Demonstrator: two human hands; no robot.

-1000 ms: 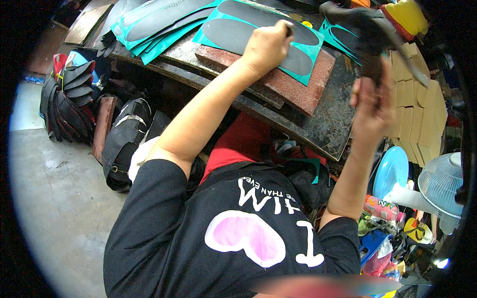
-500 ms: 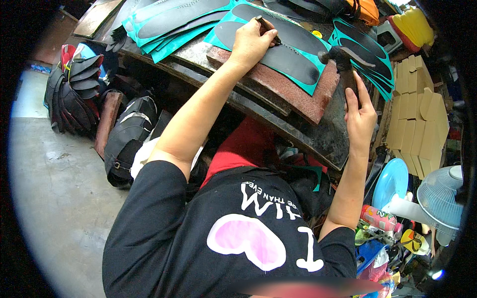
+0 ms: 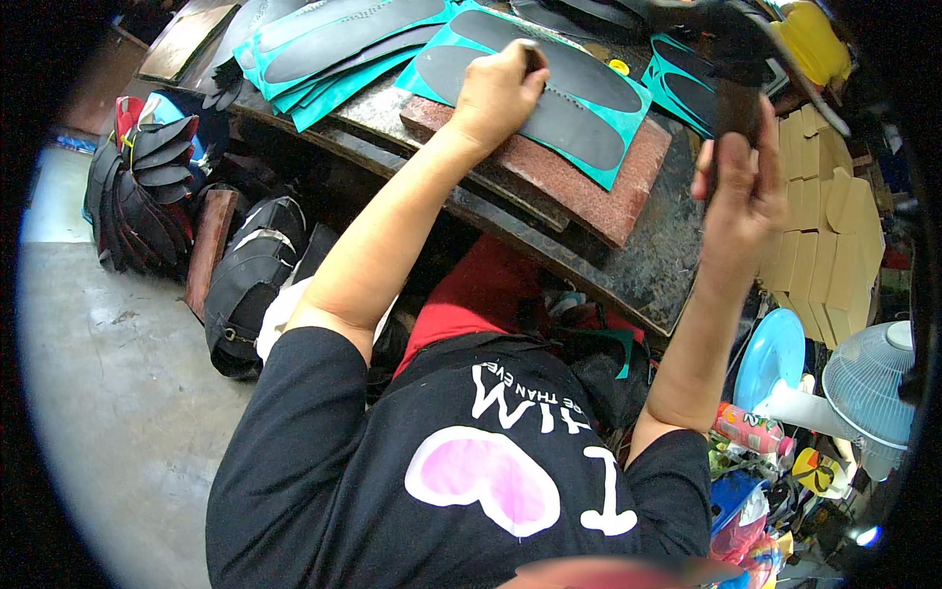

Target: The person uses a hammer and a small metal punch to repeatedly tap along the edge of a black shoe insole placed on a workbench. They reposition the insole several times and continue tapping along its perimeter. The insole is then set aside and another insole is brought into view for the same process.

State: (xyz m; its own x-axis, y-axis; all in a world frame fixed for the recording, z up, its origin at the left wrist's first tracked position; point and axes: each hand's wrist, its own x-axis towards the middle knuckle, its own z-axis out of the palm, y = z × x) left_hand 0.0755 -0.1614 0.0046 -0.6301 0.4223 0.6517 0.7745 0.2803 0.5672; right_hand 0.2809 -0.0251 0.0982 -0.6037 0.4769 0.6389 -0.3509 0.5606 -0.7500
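On a reddish-brown block lies a teal sheet bearing dark grey sole shapes; a row of small marks runs along one of them. My left hand is closed around a short dark punch, held upright over the sheet; its lower end is hidden by my fingers. Off to the right, my right hand grips the dark handle of a hammer. Both are smeared by motion, and the hammer is raised, apart from the punch.
More teal sheets with sole shapes are stacked at the left of the workbench, others at its right. Cardboard boxes, a fan and a blue round lid-like thing stand right. Black bundles are at left.
My right hand has lifted the hammer up and to the right, away from the sheet. My left hand stays at nearly the same spot with the punch.
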